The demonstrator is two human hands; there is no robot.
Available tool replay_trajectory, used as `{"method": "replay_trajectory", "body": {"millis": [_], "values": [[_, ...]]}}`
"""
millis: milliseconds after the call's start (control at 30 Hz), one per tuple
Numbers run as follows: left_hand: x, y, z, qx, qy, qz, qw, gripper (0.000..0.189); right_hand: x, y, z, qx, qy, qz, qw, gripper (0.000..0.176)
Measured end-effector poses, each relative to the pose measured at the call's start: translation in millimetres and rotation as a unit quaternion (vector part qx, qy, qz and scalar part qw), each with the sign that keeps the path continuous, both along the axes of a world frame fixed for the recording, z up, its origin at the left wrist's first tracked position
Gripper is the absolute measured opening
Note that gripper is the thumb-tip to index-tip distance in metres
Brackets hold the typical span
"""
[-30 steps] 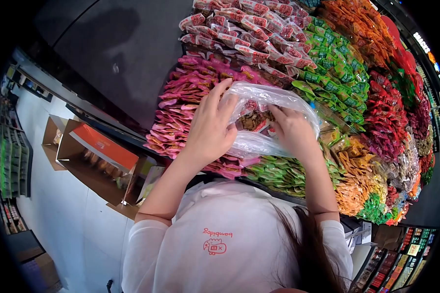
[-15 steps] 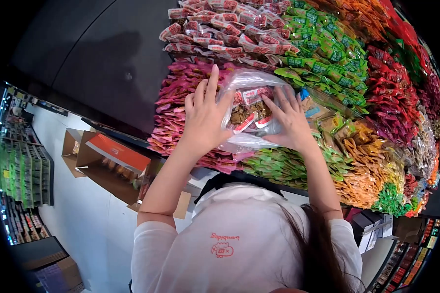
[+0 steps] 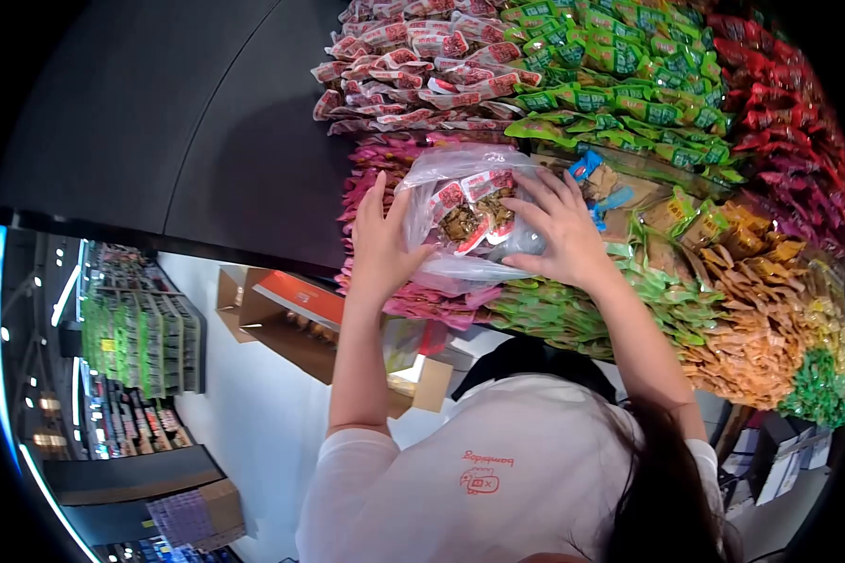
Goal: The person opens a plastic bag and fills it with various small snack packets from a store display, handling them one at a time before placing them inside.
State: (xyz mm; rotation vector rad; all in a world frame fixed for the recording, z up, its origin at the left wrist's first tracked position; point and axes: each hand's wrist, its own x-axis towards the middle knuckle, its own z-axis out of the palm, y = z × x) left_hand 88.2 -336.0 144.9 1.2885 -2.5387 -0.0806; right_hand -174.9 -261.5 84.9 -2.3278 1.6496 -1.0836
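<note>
A clear plastic bag [image 3: 460, 269] lies open on top of the pink packets [image 3: 374, 165], with several red-and-white snack packets [image 3: 477, 214] inside it. My left hand [image 3: 385, 239] rests against the bag's left side, fingers spread. On the right side, my right hand [image 3: 561, 233] is spread too, its fingertips reaching over the bag's rim beside the packets. Neither hand is closed round anything.
Rows of white-and-red packets [image 3: 422, 70] and green packets [image 3: 629, 56] lie behind the bag. Orange packets [image 3: 746, 324] are at the right, a dark panel [image 3: 188, 122] at the left. An open cardboard box [image 3: 296, 338] stands below the display's edge.
The whole view has shifted, with floor, box and shelves now further right. My left hand is more upright along the bag's edge, and the bag's opening looks rounder.
</note>
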Motion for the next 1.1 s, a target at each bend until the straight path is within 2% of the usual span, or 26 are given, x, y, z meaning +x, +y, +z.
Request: {"method": "replay_trajectory", "body": {"millis": [133, 633, 733, 833, 933, 1100], "values": [[-2, 2, -13, -0.011, 0.022, -0.005, 1.0, 0.081, -3, 1, -4, -0.002, -0.033, 0.007, 0.999, 0.057], [-12, -21, -31, 0.049, 0.117, -0.053, 0.991, 0.078, -4, 2, -16, -0.061, -0.099, -0.009, 0.993, 0.044], [-12, -28, -34, 0.047, 0.124, -0.091, 0.987, 0.075, -4, 5, -13, -0.068, -0.087, -0.033, 0.993, 0.046], [-13, -29, -32, 0.075, 0.104, -0.093, 0.987, 0.073, -3, 3, -15, -0.059, -0.083, -0.042, 0.994, 0.053], [-14, -24, -26, 0.051, 0.084, -0.086, 0.991, 0.073, -1, 0, -19, -0.061, -0.074, -0.067, 0.993, 0.059], [-13, -25, -35, 0.128, 0.174, -0.057, 0.975, 0.074, -1, 2, -18, -0.078, -0.053, -0.081, 0.992, 0.061]]}}
